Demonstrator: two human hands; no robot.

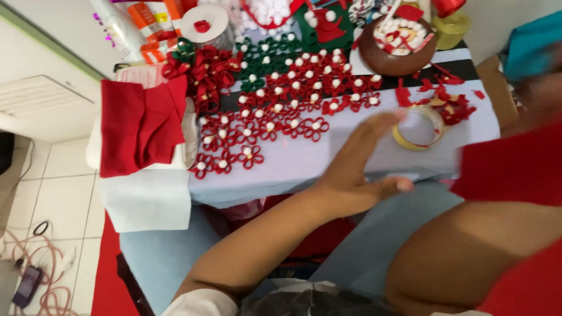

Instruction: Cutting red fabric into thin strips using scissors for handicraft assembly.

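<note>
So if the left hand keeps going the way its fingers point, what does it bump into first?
Probably the tape ring. The left hand points up and right, with its blurred fingertips close beside the ring. Depth is unclear, so it might pass above it, toward the red scraps.

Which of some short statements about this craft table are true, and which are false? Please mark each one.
1. The left hand is reaching toward the tape roll. True.
2. The left hand's fingers are closed around scissors. False: they are spread and hold nothing.
3. Red flowers with white centres lie in rows. True.
4. The folded red felt lies right of the tape roll. False: it lies far left.
5. The brown bowl is empty. False: it holds small white balls.
</note>
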